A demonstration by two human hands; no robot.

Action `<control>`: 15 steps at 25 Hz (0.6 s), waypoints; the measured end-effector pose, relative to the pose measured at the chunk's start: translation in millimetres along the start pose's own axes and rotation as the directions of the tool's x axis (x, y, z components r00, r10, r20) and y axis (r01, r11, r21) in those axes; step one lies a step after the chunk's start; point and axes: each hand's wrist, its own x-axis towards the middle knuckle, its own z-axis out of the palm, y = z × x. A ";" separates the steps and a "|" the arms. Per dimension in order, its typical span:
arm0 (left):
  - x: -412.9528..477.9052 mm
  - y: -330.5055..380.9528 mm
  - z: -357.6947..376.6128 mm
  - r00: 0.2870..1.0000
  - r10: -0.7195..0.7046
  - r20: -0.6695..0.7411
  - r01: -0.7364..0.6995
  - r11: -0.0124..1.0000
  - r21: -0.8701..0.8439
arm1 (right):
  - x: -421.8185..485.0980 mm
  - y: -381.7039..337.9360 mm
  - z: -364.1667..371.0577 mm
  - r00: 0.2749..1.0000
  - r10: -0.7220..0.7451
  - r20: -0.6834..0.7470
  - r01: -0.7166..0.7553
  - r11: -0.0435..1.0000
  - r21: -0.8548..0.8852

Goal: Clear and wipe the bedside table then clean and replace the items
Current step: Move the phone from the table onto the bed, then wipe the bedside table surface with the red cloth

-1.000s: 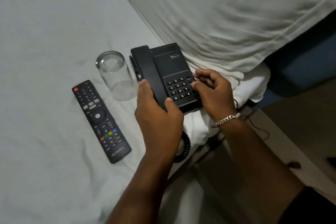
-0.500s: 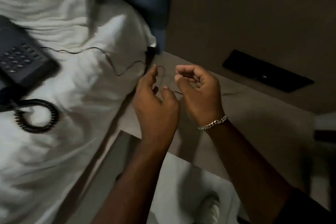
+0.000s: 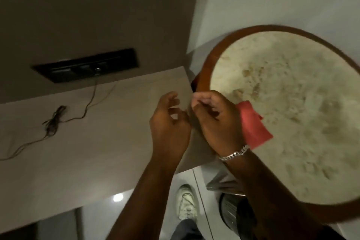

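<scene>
The bedside table [image 3: 116, 142] fills the left and middle of the frame, bare except for a thin cord [image 3: 56, 121] trailing from a wall socket [image 3: 85, 66] at upper left. A red cloth [image 3: 253, 124] lies on the round table [image 3: 204, 68] at right, partly under the right hand [image 3: 216, 121]. That hand's fingers are curled; whether they pinch anything I cannot tell. The left hand [image 3: 169, 121] hangs loosely open, empty. The cloth looks light and limp, so bunch it at the middle
</scene>
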 end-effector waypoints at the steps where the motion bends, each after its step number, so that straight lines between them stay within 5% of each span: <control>1: -0.4 -1.0 20.0 0.997 -0.010 0.074 0.008 1.000 0.020 | 2.0 15.9 -20.3 0.997 -0.052 -0.059 0.047 0.995 -0.086; 3: -5.4 -2.8 54.0 0.971 -0.049 0.233 0.044 0.999 0.028 | 0.7 51.4 -53.3 0.981 -0.120 -0.150 0.063 0.939 -0.338; 6: -11.8 -4.7 88.4 0.925 -0.103 0.366 0.063 0.991 0.120 | -9.9 93.1 -74.4 0.988 0.007 -0.156 -0.098 0.808 -0.581; 10: 3.7 -17.6 86.5 0.953 -0.121 0.279 0.113 0.993 0.046 | -4.1 102.6 -56.3 0.991 0.048 -0.124 -0.108 0.836 -0.539; 15: 42.1 -40.5 20.1 0.998 -0.059 -0.039 0.055 0.993 -0.100 | 23.7 68.4 15.7 0.982 -0.174 -0.077 0.124 0.893 -0.433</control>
